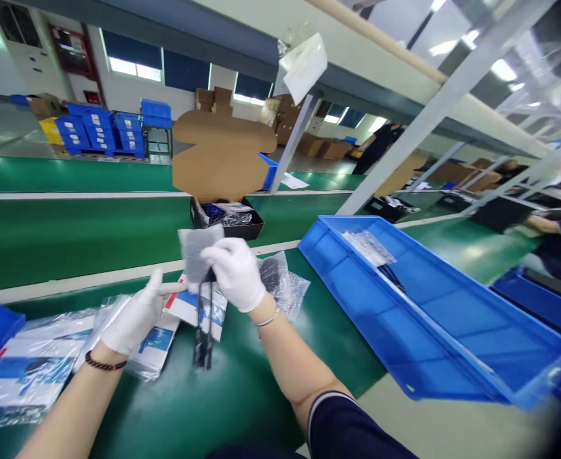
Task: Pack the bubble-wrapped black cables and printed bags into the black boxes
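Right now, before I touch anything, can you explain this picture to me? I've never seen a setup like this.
There is no robot here: these are a person's own two hands in white gloves. The one picture comes from a camera worn on their head, looking forward and down.

The right hand pinches a pale foam-like wrapper, with a looped black cable hanging below it. The left hand is open beside it; I can't tell whether it touches the wrapper.

On the green work surface lie printed booklets in clear plastic and bubble-wrap pouches. To the right is a long blue bin; further back stands an open black box.
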A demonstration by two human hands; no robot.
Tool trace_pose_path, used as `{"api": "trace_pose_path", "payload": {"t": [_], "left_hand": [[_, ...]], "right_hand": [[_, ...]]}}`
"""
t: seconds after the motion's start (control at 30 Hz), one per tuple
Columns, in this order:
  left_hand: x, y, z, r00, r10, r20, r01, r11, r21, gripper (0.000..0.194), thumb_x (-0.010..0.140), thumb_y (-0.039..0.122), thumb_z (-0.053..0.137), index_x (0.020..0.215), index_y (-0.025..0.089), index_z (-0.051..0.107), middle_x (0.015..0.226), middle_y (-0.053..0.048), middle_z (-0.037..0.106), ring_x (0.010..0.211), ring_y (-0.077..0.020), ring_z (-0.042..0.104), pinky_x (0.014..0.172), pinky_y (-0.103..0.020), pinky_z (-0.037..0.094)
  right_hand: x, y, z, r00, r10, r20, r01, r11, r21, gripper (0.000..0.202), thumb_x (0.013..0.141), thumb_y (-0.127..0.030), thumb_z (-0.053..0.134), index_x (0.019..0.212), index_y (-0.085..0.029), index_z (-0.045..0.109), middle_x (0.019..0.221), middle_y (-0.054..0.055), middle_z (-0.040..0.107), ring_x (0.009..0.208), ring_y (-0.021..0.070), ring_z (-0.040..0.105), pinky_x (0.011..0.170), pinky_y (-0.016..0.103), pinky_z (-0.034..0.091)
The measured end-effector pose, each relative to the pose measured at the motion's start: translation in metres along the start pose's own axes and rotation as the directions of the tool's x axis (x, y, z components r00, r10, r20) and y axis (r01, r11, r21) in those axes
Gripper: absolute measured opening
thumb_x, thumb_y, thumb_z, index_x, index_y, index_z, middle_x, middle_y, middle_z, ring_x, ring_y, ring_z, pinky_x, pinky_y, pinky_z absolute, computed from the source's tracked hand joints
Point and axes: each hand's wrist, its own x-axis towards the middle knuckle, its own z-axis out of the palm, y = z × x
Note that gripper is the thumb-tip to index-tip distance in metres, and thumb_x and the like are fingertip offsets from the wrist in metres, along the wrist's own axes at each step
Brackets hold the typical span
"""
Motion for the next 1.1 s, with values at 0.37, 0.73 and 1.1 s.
{"api": "trace_pose_path", "payload": {"t": [0.37,0.73,1.1], "left_hand": [[0.014,0.000,-0.022,0.962,0.241,-0.125,-0.253,0.963,-0.092,0.037,0.073,0.036,0.075,0.101,0.013,0.070,0.114,-0.008,0.066,0.115,-0.0250,0.056,0.105,-0.036,0.041],[0.016,-0.004,-0.017,0.972,0.189,-0.136,-0.184,0.982,0.052,0.045,0.075,0.042,0.073,0.112,0.017,0.069,0.119,-0.006,0.064,0.118,-0.0282,0.054,0.105,-0.038,0.040],[0.015,-0.004,-0.018,0.981,0.175,-0.087,-0.174,0.984,0.028,0.045,0.078,0.040,0.071,0.114,0.014,0.068,0.119,-0.008,0.064,0.113,-0.0261,0.056,0.102,-0.036,0.042]], "right_hand": [[0.012,-0.031,0.054,0.946,0.143,0.290,-0.248,0.897,0.367,0.018,0.087,-0.012,0.058,0.103,-0.018,0.066,0.099,0.002,0.066,0.093,0.0177,0.060,0.088,0.028,0.046],[0.010,-0.014,0.053,0.809,0.278,0.518,-0.518,0.753,0.405,0.018,0.080,-0.015,0.065,0.097,-0.019,0.066,0.087,-0.001,0.067,0.085,0.0174,0.064,0.082,0.029,0.048],[0.007,-0.013,0.054,0.829,0.260,0.495,-0.487,0.771,0.410,0.018,0.079,-0.015,0.069,0.096,-0.019,0.067,0.087,-0.003,0.067,0.083,0.0155,0.063,0.078,0.027,0.047]]}}
